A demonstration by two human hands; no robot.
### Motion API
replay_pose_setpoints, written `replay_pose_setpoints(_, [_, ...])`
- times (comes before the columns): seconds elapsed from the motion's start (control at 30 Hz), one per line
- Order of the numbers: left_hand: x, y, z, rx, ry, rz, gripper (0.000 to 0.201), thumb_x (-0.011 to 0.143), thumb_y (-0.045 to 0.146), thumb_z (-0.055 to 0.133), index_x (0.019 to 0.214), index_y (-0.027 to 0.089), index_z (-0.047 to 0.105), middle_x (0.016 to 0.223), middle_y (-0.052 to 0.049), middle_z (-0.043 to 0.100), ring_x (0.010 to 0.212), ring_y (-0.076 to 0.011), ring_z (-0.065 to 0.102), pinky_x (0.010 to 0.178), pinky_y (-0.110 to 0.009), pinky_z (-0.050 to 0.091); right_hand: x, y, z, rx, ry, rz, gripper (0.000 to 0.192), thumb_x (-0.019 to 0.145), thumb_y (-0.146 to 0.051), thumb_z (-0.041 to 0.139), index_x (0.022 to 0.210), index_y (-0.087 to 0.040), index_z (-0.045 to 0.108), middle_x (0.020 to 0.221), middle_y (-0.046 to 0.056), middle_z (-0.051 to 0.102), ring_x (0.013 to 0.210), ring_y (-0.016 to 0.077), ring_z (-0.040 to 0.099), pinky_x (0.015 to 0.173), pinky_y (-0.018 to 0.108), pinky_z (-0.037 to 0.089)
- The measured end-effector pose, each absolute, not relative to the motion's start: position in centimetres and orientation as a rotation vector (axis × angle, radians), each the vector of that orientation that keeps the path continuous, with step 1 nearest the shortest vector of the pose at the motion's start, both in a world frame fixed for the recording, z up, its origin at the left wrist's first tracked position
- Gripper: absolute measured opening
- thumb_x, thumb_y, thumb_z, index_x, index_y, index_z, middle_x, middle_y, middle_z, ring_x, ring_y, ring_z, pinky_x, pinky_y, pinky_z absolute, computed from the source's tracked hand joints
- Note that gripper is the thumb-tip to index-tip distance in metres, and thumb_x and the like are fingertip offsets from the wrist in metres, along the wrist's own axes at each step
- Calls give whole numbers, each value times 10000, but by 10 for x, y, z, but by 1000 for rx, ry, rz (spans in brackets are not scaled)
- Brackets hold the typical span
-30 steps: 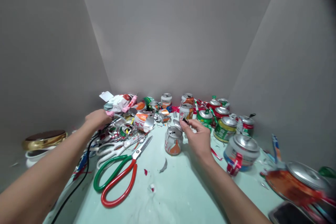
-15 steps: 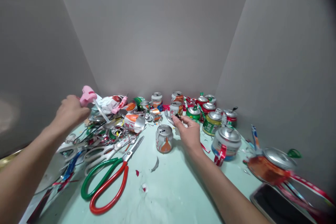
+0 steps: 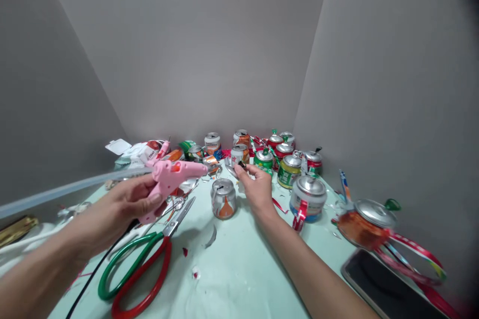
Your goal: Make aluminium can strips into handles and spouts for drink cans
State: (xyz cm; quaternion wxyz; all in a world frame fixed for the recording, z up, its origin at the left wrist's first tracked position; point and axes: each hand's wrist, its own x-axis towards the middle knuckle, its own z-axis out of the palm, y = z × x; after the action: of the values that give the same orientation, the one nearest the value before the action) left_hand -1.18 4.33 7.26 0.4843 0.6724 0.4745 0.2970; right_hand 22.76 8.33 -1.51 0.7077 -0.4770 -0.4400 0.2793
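Your left hand (image 3: 123, 207) grips the pink glue gun (image 3: 170, 177) above the desk (image 3: 239, 269), nozzle aimed right at the cut can (image 3: 223, 198) standing ahead. Your right hand (image 3: 256, 187) pinches a small dark piece (image 3: 242, 164) just behind that can. Green-and-red scissors (image 3: 138, 264) lie below the gun, and lidded can pots (image 3: 307, 197) stand to the right

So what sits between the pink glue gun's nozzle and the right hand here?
In the head view, a cut-down silver and orange can stands on the table between the glue gun and the right hand, slightly nearer the camera.
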Motion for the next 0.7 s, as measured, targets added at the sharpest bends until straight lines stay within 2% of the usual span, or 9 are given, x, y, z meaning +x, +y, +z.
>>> replay_pose_setpoints(0.1, [-5,43,67,1650,1122,642,225,768,389,597,881,206,534,700,26,425,612,-115,337,528,-226,273,227,83,-14,-1062,-977,626,254,675,-403,623,657,-152,658,625,7,597,629,160,524,618,278,406])
replay_pose_setpoints(0.27, [2,44,61,1665,1143,593,280,807,432,540,969,206,510,675,42,393,598,-110,289,521,-231,212,227,83,-14,-1071,-976,622,256,668,-400,633,669,-146,658,647,16,602,651,166,526,641,287,407])
replay_pose_setpoints(0.5, [21,43,60,1596,1218,610,363,670,467,622,883,201,496,719,35,405,645,-121,341,565,-233,288,228,83,-14,-1062,-981,618,248,682,-394,616,664,-151,663,645,16,616,650,170,542,650,288,408])
replay_pose_setpoints(0.6, [27,44,59,1615,1266,628,362,607,476,636,784,202,479,675,23,423,630,-139,367,556,-252,306,229,83,-14,-1065,-985,605,249,686,-393,612,666,-150,662,645,14,606,647,165,531,650,287,403])
replay_pose_setpoints(0.7, [28,47,56,1642,1309,635,352,588,459,633,790,206,495,652,8,460,626,-160,399,549,-263,310,229,83,-14,-1073,-983,584,249,678,-396,618,654,-150,650,641,8,591,649,162,520,645,283,399])
